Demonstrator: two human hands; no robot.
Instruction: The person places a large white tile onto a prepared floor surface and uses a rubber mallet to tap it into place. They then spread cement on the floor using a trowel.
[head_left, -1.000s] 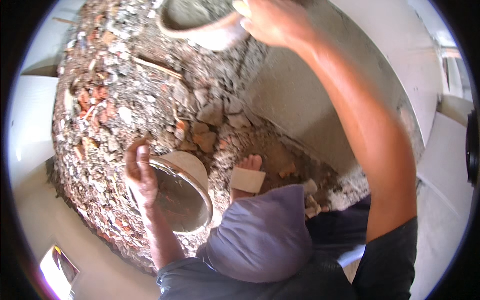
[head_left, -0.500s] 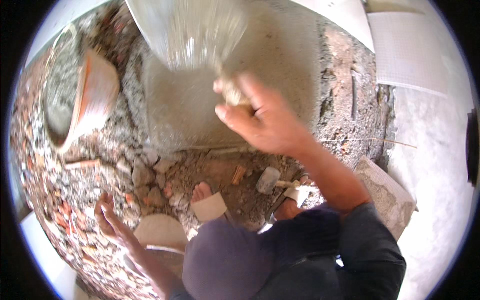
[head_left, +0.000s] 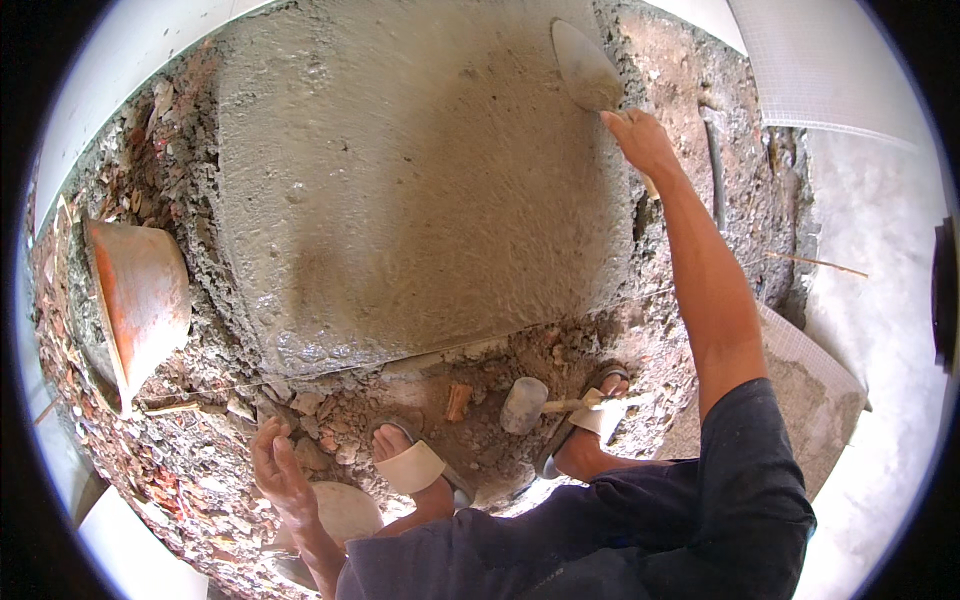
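My right hand (head_left: 640,140) is closed around the handle of a trowel (head_left: 585,68). The trowel's broad, mortar-smeared blade lies at the far right edge of a wide bed of wet grey mortar (head_left: 400,180). Whether the blade presses on the surface or hovers just above it, I cannot tell. Low on the left, my left hand (head_left: 282,470) hangs in the air over rubble, fingers loosely bent and apart, with nothing in it. Near it is a pale rounded object (head_left: 348,512), partly hidden by my forearm.
An orange bucket (head_left: 150,285) with mortar leans at the left. A thin string (head_left: 430,352) runs along the bed's near edge. By my sandalled feet lie a mallet (head_left: 524,405) and a brick piece (head_left: 458,402). Tiles (head_left: 815,375) lie at the right beside a grey floor (head_left: 850,240).
My right hand has carried the trowel from above the middle of the mortar bed to its far right edge. The view has shifted, and more of the bed shows.
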